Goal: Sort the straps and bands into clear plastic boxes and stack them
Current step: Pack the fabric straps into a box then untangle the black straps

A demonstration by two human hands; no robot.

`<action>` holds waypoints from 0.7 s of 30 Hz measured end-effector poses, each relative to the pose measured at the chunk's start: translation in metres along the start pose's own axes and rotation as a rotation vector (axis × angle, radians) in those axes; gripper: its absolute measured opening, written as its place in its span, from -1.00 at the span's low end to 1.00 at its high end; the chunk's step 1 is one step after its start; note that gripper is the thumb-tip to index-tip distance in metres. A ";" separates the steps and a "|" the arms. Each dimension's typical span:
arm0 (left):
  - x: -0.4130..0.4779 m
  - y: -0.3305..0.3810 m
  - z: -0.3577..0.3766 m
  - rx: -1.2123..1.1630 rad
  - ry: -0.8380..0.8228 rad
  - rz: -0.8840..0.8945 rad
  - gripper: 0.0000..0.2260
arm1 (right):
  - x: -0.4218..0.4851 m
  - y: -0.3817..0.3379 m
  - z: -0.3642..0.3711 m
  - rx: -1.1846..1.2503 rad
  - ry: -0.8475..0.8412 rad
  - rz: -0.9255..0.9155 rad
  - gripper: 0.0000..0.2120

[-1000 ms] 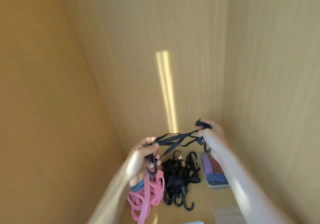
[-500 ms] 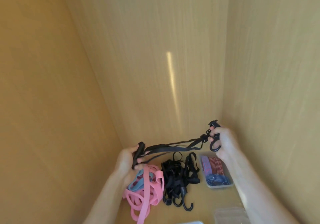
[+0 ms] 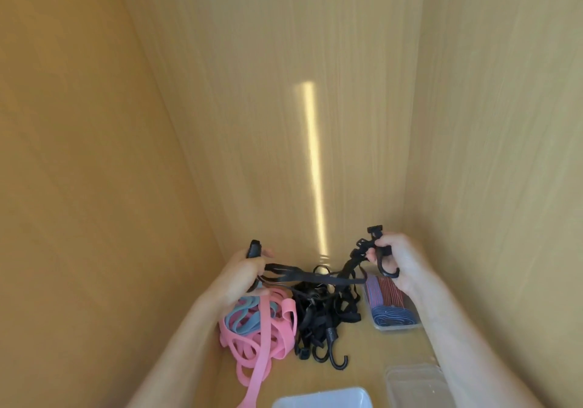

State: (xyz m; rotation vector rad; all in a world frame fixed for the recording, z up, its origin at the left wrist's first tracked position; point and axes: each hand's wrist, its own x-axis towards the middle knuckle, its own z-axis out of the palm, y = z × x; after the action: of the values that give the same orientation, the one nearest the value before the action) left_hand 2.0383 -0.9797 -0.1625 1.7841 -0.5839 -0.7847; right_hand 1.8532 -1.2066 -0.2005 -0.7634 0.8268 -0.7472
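Note:
I hold a black hooked strap [image 3: 315, 276] in the air between both hands. My left hand [image 3: 241, 276] grips one end, with a black hook sticking up above its fingers. My right hand [image 3: 400, 262] grips the other end, its hook curling under my fingers. Below lies a heap of black hooked straps [image 3: 325, 316], and left of it a tangle of pink and blue bands [image 3: 258, 328]. A clear plastic box [image 3: 391, 308] at the right holds red and blue striped bands.
I look down into a narrow wooden compartment with walls close on the left, back and right. An empty clear box [image 3: 416, 385] sits at the lower right, partly behind my right forearm. A white container edge [image 3: 321, 398] shows at the bottom.
Both hands have come lower and closer together, so the black strap hangs slacker just above the pile. The view has tipped down, bringing the white container edge into sight.

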 end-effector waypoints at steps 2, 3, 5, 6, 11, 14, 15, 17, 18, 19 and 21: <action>0.000 0.005 0.001 0.126 -0.057 0.028 -0.73 | -0.002 0.001 0.001 -0.061 -0.023 -0.007 -0.77; 0.001 0.006 0.001 0.166 -0.067 0.036 -0.75 | -0.004 0.001 0.001 -0.103 -0.028 -0.031 -0.68; 0.003 0.008 0.002 0.196 -0.048 0.068 -0.75 | -0.008 0.001 0.001 -0.198 -0.043 -0.089 -0.60; 0.003 0.009 0.003 0.186 -0.029 0.092 -0.73 | -0.011 0.001 0.001 -0.237 -0.056 -0.111 -0.62; 0.004 0.011 0.010 0.071 -0.113 0.180 -0.73 | -0.028 0.004 0.006 -0.500 -0.176 -0.218 -0.64; 0.004 0.015 0.021 0.042 -0.153 0.183 -0.73 | -0.040 0.014 0.017 -0.618 -0.379 -0.249 -0.65; 0.003 0.016 0.024 0.024 -0.167 0.188 -0.74 | -0.043 0.017 0.022 -0.633 -0.433 -0.247 -0.74; 0.003 0.020 0.029 -0.007 -0.196 0.207 -0.74 | -0.045 0.023 0.031 -0.643 -0.473 -0.252 -0.89; 0.002 0.021 0.030 -0.027 -0.206 0.217 -0.71 | -0.044 0.025 0.033 -0.623 -0.475 -0.254 -0.91; 0.002 0.022 0.031 -0.047 -0.209 0.226 -0.67 | -0.043 0.027 0.035 -0.590 -0.476 -0.252 -0.88; 0.002 0.024 0.030 -0.069 -0.193 0.247 -0.58 | -0.043 0.029 0.034 -0.512 -0.500 -0.240 -0.83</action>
State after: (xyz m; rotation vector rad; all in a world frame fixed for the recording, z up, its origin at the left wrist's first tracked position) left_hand 2.0169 -1.0079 -0.1472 1.5475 -0.8761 -0.7993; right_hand 1.8700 -1.1474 -0.1933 -1.4601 0.4702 -0.5163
